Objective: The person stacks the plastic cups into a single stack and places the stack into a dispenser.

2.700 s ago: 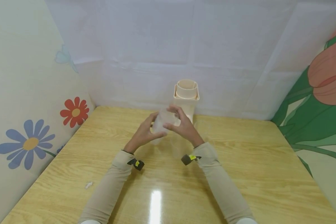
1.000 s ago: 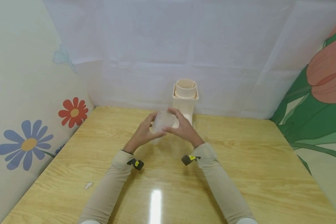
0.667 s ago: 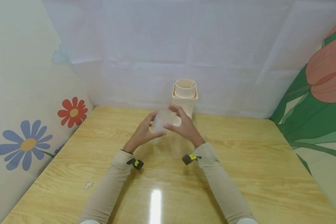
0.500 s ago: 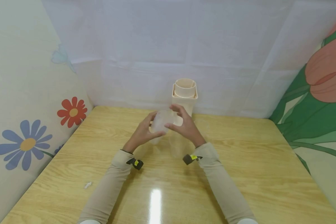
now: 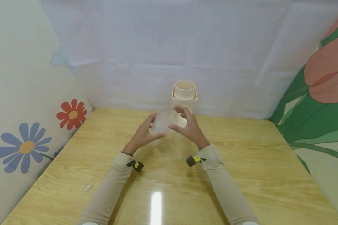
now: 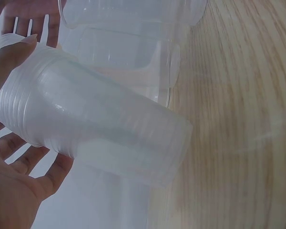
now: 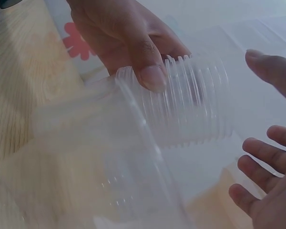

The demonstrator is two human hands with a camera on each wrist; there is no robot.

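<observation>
My left hand [image 5: 143, 132] grips a stack of nested clear plastic cups [image 6: 95, 114] around its ridged rims. In the left wrist view the stack tilts, its narrow end lower, over the wood. My right hand [image 5: 191, 128] is just right of the stack. Its fingers are spread and loosely bent, and in the right wrist view a gap separates them from the rims. More clear cups [image 6: 128, 52] stand on the table beside the stack; one clear cup [image 7: 133, 167] overlaps the stack in the right wrist view.
A beige plastic holder [image 5: 183, 101] with a square top and a round tube in it stands behind my hands, against the white cloth backdrop [image 5: 146, 47]. A small white scrap [image 5: 87, 187] lies on the wooden table [image 5: 256, 162], left of my left forearm.
My right hand, close against the stack a second ago, has drawn a little to the right and its fingers have spread wider. My left hand keeps holding the stack in about the same place.
</observation>
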